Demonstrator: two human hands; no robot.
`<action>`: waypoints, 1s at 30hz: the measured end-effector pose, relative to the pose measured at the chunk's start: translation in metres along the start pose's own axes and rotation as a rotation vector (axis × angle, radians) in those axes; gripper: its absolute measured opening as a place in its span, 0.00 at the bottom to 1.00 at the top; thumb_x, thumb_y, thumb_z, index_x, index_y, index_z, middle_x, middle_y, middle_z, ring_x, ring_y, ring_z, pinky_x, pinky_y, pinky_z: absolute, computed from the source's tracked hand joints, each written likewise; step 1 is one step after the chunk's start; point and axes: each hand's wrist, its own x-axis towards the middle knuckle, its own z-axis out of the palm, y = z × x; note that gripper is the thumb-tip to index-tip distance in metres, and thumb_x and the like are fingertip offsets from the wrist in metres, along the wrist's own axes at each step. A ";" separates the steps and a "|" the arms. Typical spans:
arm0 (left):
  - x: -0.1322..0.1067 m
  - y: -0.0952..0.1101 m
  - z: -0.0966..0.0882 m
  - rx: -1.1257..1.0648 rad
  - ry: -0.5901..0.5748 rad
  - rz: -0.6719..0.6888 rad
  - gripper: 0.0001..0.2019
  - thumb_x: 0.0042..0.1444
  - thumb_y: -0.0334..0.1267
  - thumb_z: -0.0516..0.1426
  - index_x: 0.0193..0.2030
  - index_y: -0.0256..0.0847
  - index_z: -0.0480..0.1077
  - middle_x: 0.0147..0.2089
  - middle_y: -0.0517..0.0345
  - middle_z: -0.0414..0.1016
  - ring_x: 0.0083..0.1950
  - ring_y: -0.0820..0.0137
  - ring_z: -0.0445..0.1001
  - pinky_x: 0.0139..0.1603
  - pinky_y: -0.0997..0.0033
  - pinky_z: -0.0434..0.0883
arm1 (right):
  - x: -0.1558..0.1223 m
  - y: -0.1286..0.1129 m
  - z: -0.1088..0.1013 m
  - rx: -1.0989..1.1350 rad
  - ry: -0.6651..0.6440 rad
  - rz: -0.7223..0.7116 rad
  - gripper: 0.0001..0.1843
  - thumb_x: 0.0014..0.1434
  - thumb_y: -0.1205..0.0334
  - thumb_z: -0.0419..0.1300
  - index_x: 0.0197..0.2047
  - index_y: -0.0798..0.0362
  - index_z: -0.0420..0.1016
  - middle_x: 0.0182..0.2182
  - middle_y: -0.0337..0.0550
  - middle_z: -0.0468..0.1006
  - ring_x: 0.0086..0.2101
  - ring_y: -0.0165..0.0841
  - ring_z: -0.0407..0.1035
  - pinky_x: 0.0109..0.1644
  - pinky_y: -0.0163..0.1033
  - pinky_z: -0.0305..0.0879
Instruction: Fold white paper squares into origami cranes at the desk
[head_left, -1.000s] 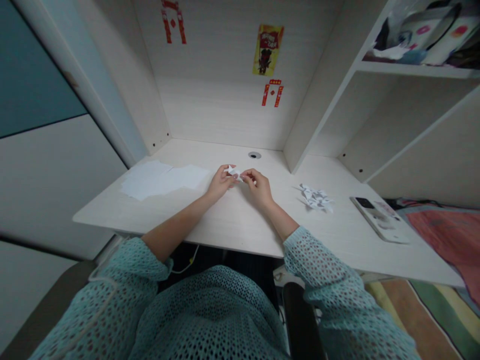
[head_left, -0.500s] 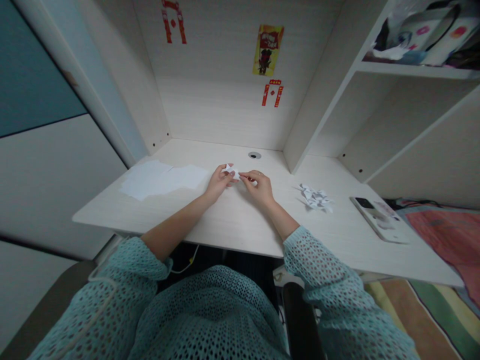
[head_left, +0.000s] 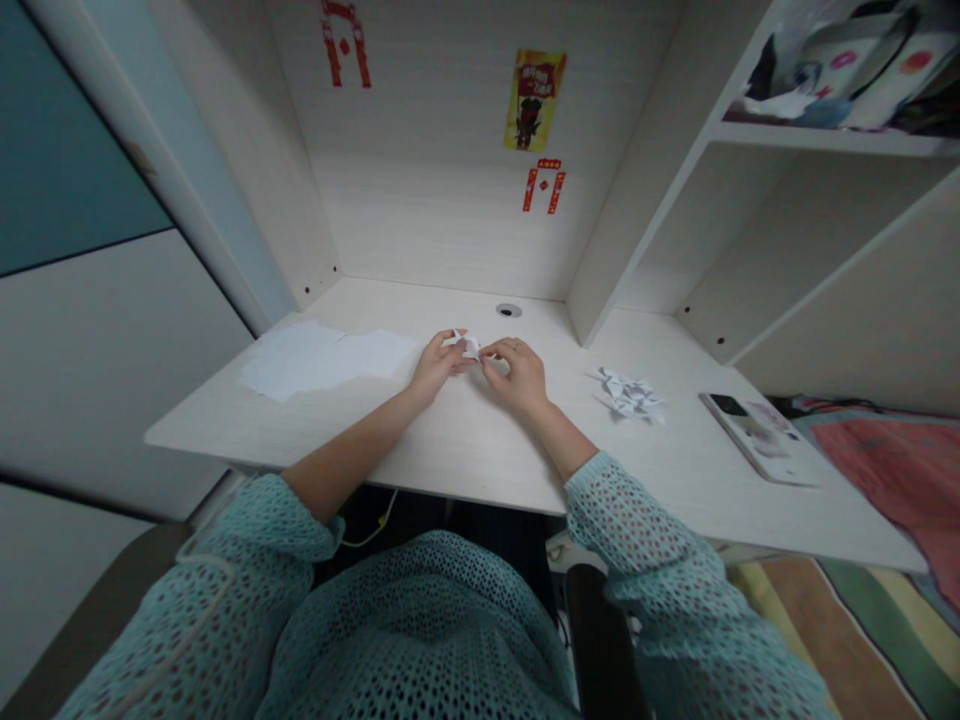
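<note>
A small folded piece of white paper (head_left: 469,346) is pinched at the fingertips of my left hand (head_left: 437,366), a little above the desk. My right hand (head_left: 517,376) sits just to its right, with curled fingertips against the paper's right end. Part of the paper is hidden by my fingers, and its exact shape is too small to make out. Both forearms rest toward the front edge of the pale wood desk (head_left: 465,440). Flat white paper sheets (head_left: 319,360) lie to the left of my left hand.
A crumpled heap of white paper cutouts (head_left: 630,394) and a smartphone (head_left: 754,438) lie right of my hands. A wall panel (head_left: 300,170) and shelf upright (head_left: 637,210) flank the desk's back. A cable grommet (head_left: 508,310) sits near the back.
My right hand has drawn slightly back and curled, and its fingertips have shifted on the paper. My left hand and the folded paper stay nearly in place.
</note>
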 end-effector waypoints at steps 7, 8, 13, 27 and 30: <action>0.002 0.002 -0.005 -0.071 0.034 -0.085 0.24 0.52 0.57 0.53 0.46 0.39 0.68 0.43 0.50 0.74 0.38 0.69 0.76 0.39 0.72 0.69 | 0.001 -0.004 -0.004 0.023 0.033 -0.016 0.06 0.57 0.63 0.54 0.36 0.51 0.71 0.31 0.42 0.74 0.35 0.34 0.67 0.41 0.39 0.61; 0.002 0.003 -0.005 -0.078 0.039 -0.085 0.24 0.52 0.56 0.54 0.46 0.39 0.68 0.42 0.51 0.74 0.38 0.69 0.76 0.40 0.72 0.69 | 0.001 -0.004 -0.004 0.025 0.031 -0.017 0.06 0.57 0.63 0.54 0.36 0.51 0.71 0.31 0.42 0.74 0.34 0.34 0.67 0.41 0.39 0.62; 0.001 0.003 -0.005 -0.129 0.052 -0.102 0.23 0.50 0.54 0.57 0.45 0.39 0.69 0.39 0.53 0.75 0.35 0.71 0.75 0.41 0.71 0.70 | 0.000 -0.002 -0.004 -0.011 -0.014 -0.104 0.10 0.58 0.59 0.55 0.41 0.51 0.73 0.34 0.44 0.75 0.37 0.35 0.67 0.43 0.41 0.62; 0.000 0.002 -0.004 -0.121 -0.080 -0.097 0.19 0.47 0.50 0.60 0.40 0.37 0.71 0.33 0.56 0.73 0.32 0.72 0.74 0.39 0.71 0.70 | 0.002 -0.003 -0.006 -0.068 -0.007 -0.148 0.17 0.58 0.58 0.54 0.50 0.50 0.70 0.40 0.46 0.72 0.41 0.37 0.66 0.45 0.42 0.63; -0.001 0.000 -0.002 -0.092 -0.126 -0.116 0.18 0.46 0.49 0.60 0.38 0.37 0.70 0.34 0.56 0.74 0.32 0.73 0.73 0.40 0.70 0.70 | 0.002 0.001 -0.005 -0.090 -0.018 -0.149 0.18 0.57 0.60 0.55 0.51 0.50 0.70 0.41 0.47 0.72 0.42 0.38 0.65 0.46 0.43 0.63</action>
